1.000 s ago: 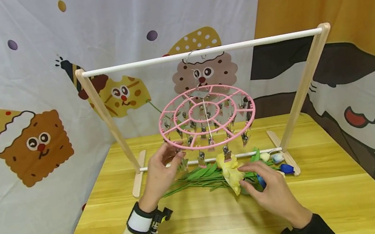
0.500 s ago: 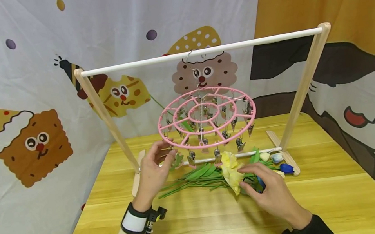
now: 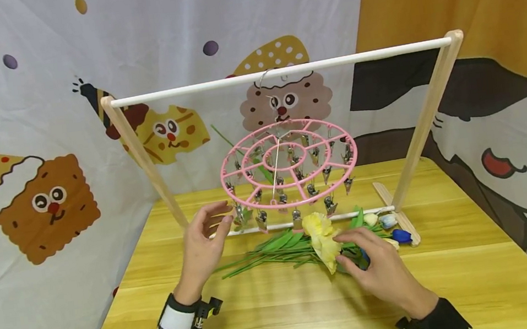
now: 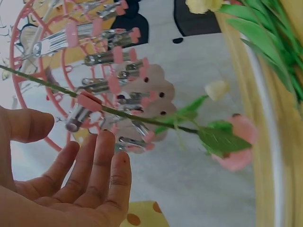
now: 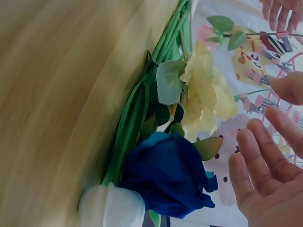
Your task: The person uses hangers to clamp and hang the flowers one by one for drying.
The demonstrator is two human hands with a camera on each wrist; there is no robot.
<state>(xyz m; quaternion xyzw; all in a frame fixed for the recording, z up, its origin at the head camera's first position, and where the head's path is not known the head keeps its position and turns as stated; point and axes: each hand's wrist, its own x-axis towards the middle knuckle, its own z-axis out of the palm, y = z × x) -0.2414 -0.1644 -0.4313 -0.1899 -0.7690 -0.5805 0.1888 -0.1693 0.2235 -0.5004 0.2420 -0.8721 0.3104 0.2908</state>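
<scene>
A pink round clip hanger (image 3: 299,204) hangs with several metal clips below its rings. In the left wrist view, one pink-tipped clip (image 4: 78,116) bites the green stem of a pink flower (image 4: 239,142). My left hand (image 3: 206,241) is beside that clip at the hanger's left, fingers loosely bent, thumb apart, holding nothing. At the right, my right hand (image 3: 382,265) hovers by a yellow flower (image 3: 322,243) with fingers spread and nothing between them. The right wrist view has that hand apart from the blue rose (image 5: 168,175) and the yellow petals.
A wooden stand with a white top bar (image 3: 330,62) carries the hanger. Several artificial flowers with green stems (image 3: 265,256) lie along its lower rail on the wooden table (image 3: 293,316). Another stem (image 3: 225,136) shows behind the hanger. Printed cloth (image 3: 151,34) covers the walls.
My left hand has drawn away to the left from the clip and the flower's leaves. The hanger has turned, shifting its clips and wire. My right hand has stayed nearly still.
</scene>
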